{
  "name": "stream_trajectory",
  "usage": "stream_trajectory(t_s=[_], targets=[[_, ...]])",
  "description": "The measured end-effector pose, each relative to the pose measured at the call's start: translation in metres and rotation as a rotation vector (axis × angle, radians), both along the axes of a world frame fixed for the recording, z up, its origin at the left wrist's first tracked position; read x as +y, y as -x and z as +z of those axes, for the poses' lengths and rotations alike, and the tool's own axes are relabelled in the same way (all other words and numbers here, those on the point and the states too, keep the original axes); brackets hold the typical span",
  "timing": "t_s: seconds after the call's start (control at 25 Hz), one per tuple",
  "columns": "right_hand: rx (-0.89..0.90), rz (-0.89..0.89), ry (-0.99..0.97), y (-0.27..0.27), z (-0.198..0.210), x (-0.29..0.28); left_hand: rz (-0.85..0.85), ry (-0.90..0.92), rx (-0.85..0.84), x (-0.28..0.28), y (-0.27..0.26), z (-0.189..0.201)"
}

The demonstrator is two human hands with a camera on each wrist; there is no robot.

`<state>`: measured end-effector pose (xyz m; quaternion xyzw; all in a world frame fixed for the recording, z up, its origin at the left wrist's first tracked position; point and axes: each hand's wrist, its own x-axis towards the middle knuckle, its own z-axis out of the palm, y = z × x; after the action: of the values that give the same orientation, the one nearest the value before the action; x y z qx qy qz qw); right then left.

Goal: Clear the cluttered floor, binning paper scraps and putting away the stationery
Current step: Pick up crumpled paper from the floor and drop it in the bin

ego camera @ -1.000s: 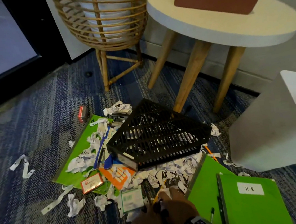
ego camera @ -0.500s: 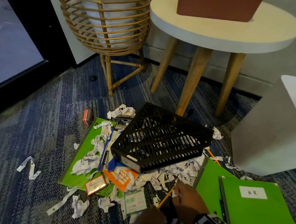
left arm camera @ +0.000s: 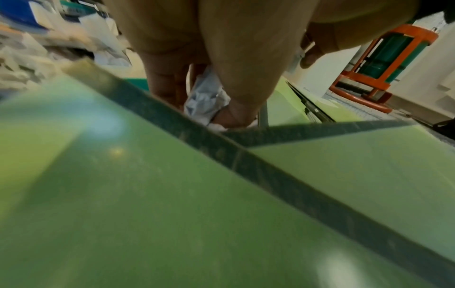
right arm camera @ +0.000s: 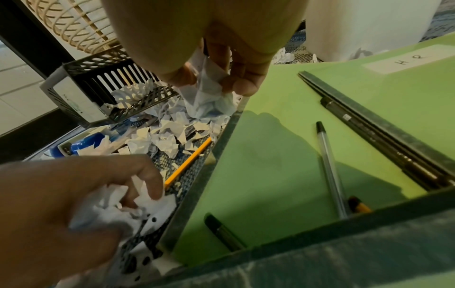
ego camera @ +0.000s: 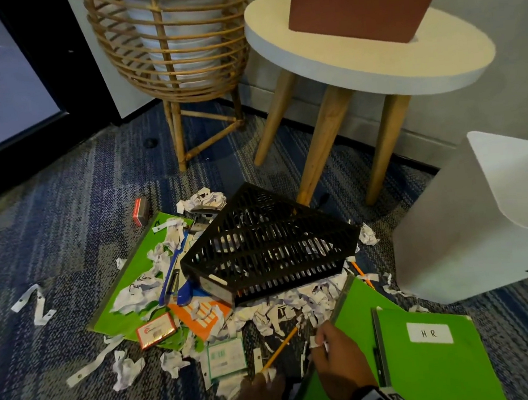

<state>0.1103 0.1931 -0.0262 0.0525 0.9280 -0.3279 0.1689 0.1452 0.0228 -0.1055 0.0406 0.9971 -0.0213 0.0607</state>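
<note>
Presently noting both hands low over the carpet at the near edge of the mess. Right hand (right arm camera: 221, 64) pinching a crumpled paper scrap (right arm camera: 209, 101) between thumb and curled fingers, hanging just above the spine edge of an open green folder (right arm camera: 283, 152). Left hand (right arm camera: 74, 204) clutching a wad of white scraps (right arm camera: 138, 210), fingers curled round it, just beside that same folder edge.

Lying on the open folder: a clear pen (right arm camera: 329, 171), a dark pen (right arm camera: 224, 231) and a long black marker (right arm camera: 384, 142) against the second green folder (ego camera: 434, 373), labelled "HR".

Lying on the carpet between the hands and the pile: a yellow pencil (ego camera: 280, 348). Beyond it, spreading across the floor: a heap of torn paper scraps (ego camera: 286, 307) running under an overturned black mesh tray (ego camera: 267, 248). Left of the tray: a third green folder (ego camera: 134, 276) carrying more scraps, blue scissors (ego camera: 170, 279), an orange card (ego camera: 199, 315) and a small red-edged box (ego camera: 156, 329). Sitting apart on the carpet: a red eraser-like block (ego camera: 140, 207) and loose paper strips (ego camera: 37, 305).

Standing at the right: a white bin (ego camera: 484, 220). Further back: a round worktop (ego camera: 371, 60) on wooden legs and a rattan stand (ego camera: 170, 47).
</note>
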Motion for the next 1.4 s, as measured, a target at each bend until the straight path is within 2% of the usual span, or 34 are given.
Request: stream_trajectory(t_s=[0.08, 0.12, 0.16, 0.2, 0.24, 0.28, 0.36, 0.44, 0.52, 0.64, 0.72, 0.88, 1.0, 1.08, 1.2, 1.28, 1.4], targets=[[0.009, -0.003, -0.001, 0.001, 0.007, 0.003, 0.073, -0.312, -0.303, 0.002, 0.002, 0.028], [0.020, -0.007, 0.000, 0.003, 0.014, 0.003, 0.071, -0.281, -0.489, 0.002, 0.000, 0.047], [0.024, -0.016, 0.005, 0.007, 0.023, 0.004, 0.031, -0.212, -0.566, 0.002, 0.008, 0.071], [0.033, -0.019, 0.012, 0.012, 0.034, 0.006, 0.033, -0.198, -0.628, 0.005, 0.019, 0.090], [0.038, -0.014, 0.017, 0.017, 0.044, 0.008, 0.004, -0.186, -0.619, 0.003, 0.028, 0.096], [0.059, -0.006, 0.021, 0.022, 0.054, 0.010, -0.061, -0.223, -0.683, 0.002, 0.039, 0.109], [0.114, -0.029, 0.067, 0.032, 0.081, 0.021, -0.128, -0.200, -0.778, 0.014, 0.067, 0.152], [0.186, -0.070, 0.113, 0.042, 0.113, 0.038, -0.130, -0.197, -0.687, 0.031, 0.094, 0.188], [0.278, -0.137, 0.142, 0.051, 0.150, 0.063, -0.120, -0.285, -0.524, 0.053, 0.118, 0.219], [0.467, -0.251, 0.185, 0.063, 0.200, 0.106, -0.072, -0.618, -0.217, 0.088, 0.144, 0.259], [0.571, -0.330, 0.188, 0.069, 0.222, 0.140, -0.043, -0.857, -0.114, 0.115, 0.155, 0.281], [0.680, -0.561, 0.160, 0.091, 0.238, 0.204, -0.054, -1.150, -0.127, 0.171, 0.174, 0.306], [0.716, -0.675, 0.164, 0.112, 0.241, 0.231, -0.071, -1.250, -0.113, 0.201, 0.176, 0.311], [0.572, -0.612, 0.074, 0.123, 0.236, 0.242, -0.087, -1.270, -0.125, 0.217, 0.175, 0.312], [0.350, -0.415, -0.115, 0.130, 0.215, 0.252, -0.111, -1.272, -0.158, 0.231, 0.172, 0.317], [0.336, -0.427, -0.126, 0.129, 0.206, 0.258, -0.101, -1.296, -0.142, 0.237, 0.174, 0.320], [0.394, -0.528, 0.006, 0.127, 0.205, 0.265, -0.085, -1.293, -0.102, 0.248, 0.177, 0.329]])
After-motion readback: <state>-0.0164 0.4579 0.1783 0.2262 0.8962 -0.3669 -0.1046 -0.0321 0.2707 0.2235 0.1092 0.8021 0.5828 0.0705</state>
